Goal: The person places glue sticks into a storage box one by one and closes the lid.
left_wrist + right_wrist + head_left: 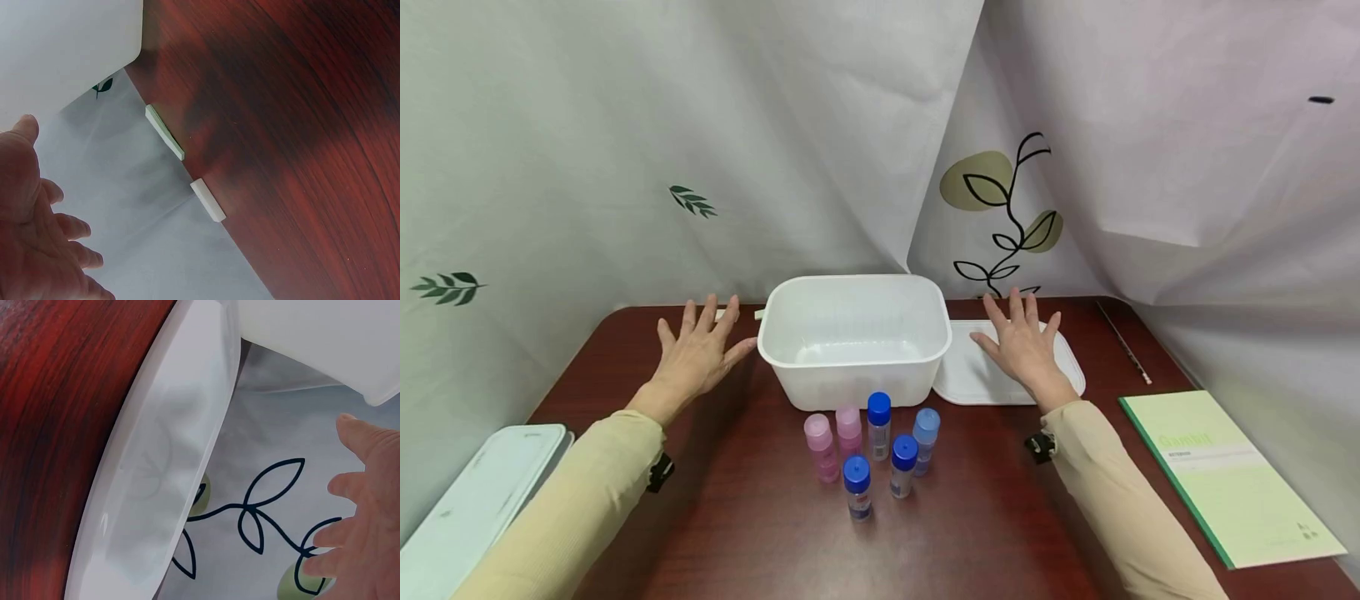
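Fingers spread, my left hand point(695, 354) hovers left of a white plastic tub point(854, 383), its thumb close to the rim. My right hand point(1024, 348), also spread and holding nothing, is above a flat white lid point(962, 377) that lies right of the tub. In front of the tub stand several small capped bottles: two pink ones, a pink bottle point(822, 450) and a pink bottle point(849, 432); a light-blue-capped bottle point(924, 442); and dark-blue-capped ones, including a clear bottle point(857, 490) nearest me. Inside the tub only its bare floor shows.
A pale green notebook point(1232, 475) lies at the right, with a thin pencil-like stick point(1123, 342) behind it. At the left is a whitish flat case point(482, 492). Two small pale strips point(165, 132) sit along the table's back edge, against a hanging cloth point(820, 150).
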`<move>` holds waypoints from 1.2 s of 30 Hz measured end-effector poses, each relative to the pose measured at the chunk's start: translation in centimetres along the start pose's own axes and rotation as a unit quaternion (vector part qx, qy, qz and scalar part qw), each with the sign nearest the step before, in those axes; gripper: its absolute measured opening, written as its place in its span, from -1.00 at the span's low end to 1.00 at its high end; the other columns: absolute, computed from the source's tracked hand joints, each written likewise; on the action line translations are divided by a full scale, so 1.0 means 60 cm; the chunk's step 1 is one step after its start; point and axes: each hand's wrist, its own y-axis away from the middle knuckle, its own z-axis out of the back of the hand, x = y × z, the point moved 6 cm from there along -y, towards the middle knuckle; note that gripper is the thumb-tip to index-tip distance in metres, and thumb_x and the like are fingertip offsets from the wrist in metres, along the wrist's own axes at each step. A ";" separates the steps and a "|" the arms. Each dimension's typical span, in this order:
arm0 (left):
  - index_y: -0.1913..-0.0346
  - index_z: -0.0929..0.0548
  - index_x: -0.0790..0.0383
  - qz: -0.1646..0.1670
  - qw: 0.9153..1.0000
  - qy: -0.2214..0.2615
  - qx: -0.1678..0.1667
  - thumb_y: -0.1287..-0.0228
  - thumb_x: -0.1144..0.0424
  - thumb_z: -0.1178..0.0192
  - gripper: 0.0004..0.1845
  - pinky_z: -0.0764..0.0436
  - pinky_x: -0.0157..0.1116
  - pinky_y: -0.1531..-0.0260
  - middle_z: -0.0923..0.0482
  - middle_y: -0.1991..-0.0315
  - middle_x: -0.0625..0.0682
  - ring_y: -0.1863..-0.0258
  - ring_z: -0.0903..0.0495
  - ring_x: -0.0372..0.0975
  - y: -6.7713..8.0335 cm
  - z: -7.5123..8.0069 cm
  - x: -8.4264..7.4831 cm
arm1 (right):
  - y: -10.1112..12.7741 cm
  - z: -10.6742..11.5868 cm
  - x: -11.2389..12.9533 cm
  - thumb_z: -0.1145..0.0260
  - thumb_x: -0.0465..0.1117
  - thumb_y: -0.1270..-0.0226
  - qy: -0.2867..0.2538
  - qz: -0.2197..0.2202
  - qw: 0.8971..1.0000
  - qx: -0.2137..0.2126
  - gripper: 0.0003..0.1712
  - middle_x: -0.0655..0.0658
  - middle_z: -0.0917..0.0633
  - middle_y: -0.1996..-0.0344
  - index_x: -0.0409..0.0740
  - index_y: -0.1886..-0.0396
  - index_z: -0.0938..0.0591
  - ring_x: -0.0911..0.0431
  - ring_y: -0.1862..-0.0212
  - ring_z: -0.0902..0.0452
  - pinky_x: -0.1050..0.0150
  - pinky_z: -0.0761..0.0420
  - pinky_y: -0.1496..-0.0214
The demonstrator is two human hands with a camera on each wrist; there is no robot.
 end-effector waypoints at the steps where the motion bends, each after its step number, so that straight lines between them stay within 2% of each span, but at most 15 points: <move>1: -0.48 0.06 0.19 0.000 1.000 0.001 -0.001 -0.40 -0.19 0.13 -0.21 0.29 0.45 -0.16 0.14 -0.43 0.43 -0.38 0.24 0.36 0.000 0.000 0.000 | 0.000 0.001 -0.001 -0.05 0.13 -0.41 -0.005 0.000 1.000 -0.001 -0.23 -0.42 0.10 -0.45 -0.05 -0.49 -0.07 -0.34 -0.45 0.33 -0.46 0.30 -0.29; 5: -0.48 0.05 0.23 -0.003 1.000 0.027 -0.003 -0.39 -0.22 0.15 -0.19 0.26 0.43 -0.19 0.14 -0.43 0.43 -0.38 0.25 0.35 0.003 0.005 -0.001 | 0.006 0.014 -0.003 -0.11 0.05 -0.40 -0.066 0.017 0.997 -0.032 -0.27 -0.45 -0.02 -0.42 -0.14 -0.45 -0.17 -0.36 -0.43 0.17 -0.46 0.21 -0.29; 8: -0.46 0.00 0.31 -0.017 0.993 0.112 -0.026 -0.41 -0.18 0.12 -0.20 0.12 0.32 -0.27 0.08 -0.43 0.41 -0.40 0.14 0.30 0.005 0.016 -0.004 | 0.019 0.042 -0.002 -0.19 -0.08 -0.37 -0.162 0.050 0.979 -0.109 -0.43 -0.41 -0.35 -0.28 -0.25 -0.29 -0.40 -0.28 -0.31 -0.22 -0.29 -0.14 -0.31; 10: -0.45 -0.04 0.32 -0.024 0.978 0.202 -0.042 -0.41 -0.12 0.08 -0.24 -0.08 0.18 -0.31 -0.01 -0.42 0.35 -0.38 -0.03 0.23 0.006 0.024 -0.005 | 0.033 0.063 0.000 -0.23 -0.15 -0.35 -0.240 0.076 0.956 -0.149 -0.57 -0.31 -0.57 -0.09 -0.28 -0.13 -0.54 -0.13 -0.14 -0.46 -0.03 -0.44 -0.20; 12: -0.45 -0.07 0.31 -0.033 0.950 0.307 -0.047 -0.42 -0.04 0.03 -0.28 -0.30 -0.12 -0.30 -0.08 -0.42 0.28 -0.36 -0.15 0.14 0.005 0.030 -0.006 | 0.046 0.076 0.007 -0.26 -0.19 -0.32 -0.334 0.106 0.925 -0.146 -0.68 -0.19 -0.69 0.12 -0.31 0.02 -0.61 0.03 0.06 -0.59 0.21 -0.59 0.02; 14: -0.46 -0.05 0.30 -0.038 0.905 0.422 -0.034 -0.43 0.05 0.01 -0.31 -0.43 -0.36 -0.18 -0.06 -0.44 0.23 -0.36 -0.18 0.08 0.003 0.031 -0.009 | 0.059 0.078 0.020 -0.28 -0.23 -0.30 -0.417 0.138 0.893 -0.092 -0.73 -0.06 -0.72 0.23 -0.33 0.09 -0.62 0.15 0.18 -0.63 0.35 -0.61 0.14; 16: -0.46 -0.02 0.34 -0.050 0.861 0.506 -0.009 -0.44 0.15 0.01 -0.33 -0.42 -0.56 -0.09 0.00 -0.45 0.24 -0.39 -0.12 0.05 0.001 0.027 -0.015 | 0.072 0.069 0.042 -0.26 -0.31 -0.29 -0.476 0.183 0.860 -0.006 -0.75 -0.02 -0.73 0.27 -0.38 0.09 -0.60 0.16 0.20 -0.64 0.39 -0.61 0.17; 18: -0.45 0.00 0.37 -0.061 0.834 0.548 0.013 -0.44 0.22 0.01 -0.34 -0.40 -0.64 -0.04 0.05 -0.46 0.26 -0.40 -0.10 0.02 0.000 0.020 -0.021 | 0.087 0.051 0.069 -0.26 -0.38 -0.27 -0.499 0.227 0.832 0.089 -0.73 -0.06 -0.72 0.24 -0.42 0.06 -0.57 0.14 0.15 -0.64 0.34 -0.63 0.11; 19: -0.45 0.01 0.37 -0.065 0.826 0.560 0.025 -0.44 0.25 0.01 -0.35 -0.41 -0.63 -0.04 0.06 -0.46 0.27 -0.40 -0.11 -0.01 0.000 0.015 -0.024 | 0.095 0.041 0.082 -0.25 -0.42 -0.26 -0.501 0.249 0.818 0.132 -0.72 -0.12 -0.71 0.20 -0.43 0.04 -0.56 0.11 0.11 -0.64 0.31 -0.63 0.08; 21: -0.45 0.00 0.35 -0.073 0.831 0.550 0.040 -0.44 0.24 0.01 -0.35 -0.39 -0.64 -0.04 0.04 -0.46 0.25 -0.39 -0.18 -0.14 -0.001 0.006 -0.027 | 0.110 0.022 0.105 -0.27 -0.43 -0.23 -0.498 0.285 0.794 0.203 -0.66 -0.26 -0.67 0.11 -0.44 -0.01 -0.54 0.10 0.06 -0.62 0.25 -0.63 0.02; 24: -0.46 -0.01 0.32 -0.076 0.833 0.546 0.052 -0.42 0.23 -0.02 -0.34 -0.41 -0.62 -0.03 -0.02 -0.45 0.26 -0.26 -0.33 -0.37 -0.002 -0.006 -0.031 | 0.126 -0.001 0.127 -0.32 -0.38 -0.21 -0.496 0.301 0.768 0.272 -0.56 -0.43 -0.57 0.01 -0.46 -0.08 -0.49 0.12 0.02 -0.61 0.20 -0.60 -0.04; 26: -0.46 -0.02 0.31 -0.079 0.830 0.549 0.054 -0.41 0.23 -0.04 -0.33 -0.43 -0.61 -0.02 -0.06 -0.42 0.29 -0.17 -0.38 -0.48 -0.003 -0.011 -0.032 | 0.131 -0.008 0.135 -0.35 -0.32 -0.20 -0.490 0.305 0.764 0.288 -0.51 -0.44 -0.56 -0.01 -0.46 -0.10 -0.49 0.16 0.05 -0.62 0.20 -0.61 -0.02; 28: -0.46 -0.02 0.32 -0.080 0.824 0.559 0.055 -0.40 0.25 -0.05 -0.32 -0.45 -0.59 -0.02 -0.07 -0.41 0.32 -0.14 -0.40 -0.50 -0.004 -0.015 -0.032 | 0.133 -0.011 0.139 -0.36 -0.28 -0.19 -0.479 0.306 0.771 0.288 -0.51 -0.40 -0.60 0.02 -0.44 -0.08 -0.51 0.17 0.09 -0.63 0.21 -0.63 0.03; 33: -0.45 -0.02 0.34 -0.079 0.816 0.570 0.058 -0.40 0.28 -0.05 -0.33 -0.43 -0.59 -0.04 -0.01 -0.44 0.29 -0.33 -0.27 -0.21 -0.005 -0.021 -0.036 | 0.124 0.001 0.135 -0.37 -0.22 -0.19 -0.424 0.316 0.811 0.249 -0.63 -0.14 -0.70 0.16 -0.25 0.01 -0.61 0.21 0.18 -0.61 0.22 -0.67 0.16; 36: -0.45 -0.01 0.36 -0.080 0.815 0.571 0.059 -0.40 0.30 -0.05 -0.33 -0.42 -0.59 -0.05 0.01 -0.45 0.27 -0.36 -0.22 -0.15 -0.006 -0.020 -0.038 | 0.111 0.041 0.127 -0.37 -0.25 -0.19 -0.395 0.337 0.830 0.206 -0.68 -0.05 -0.71 0.19 -0.22 0.04 -0.64 0.24 0.18 -0.60 0.28 -0.66 0.19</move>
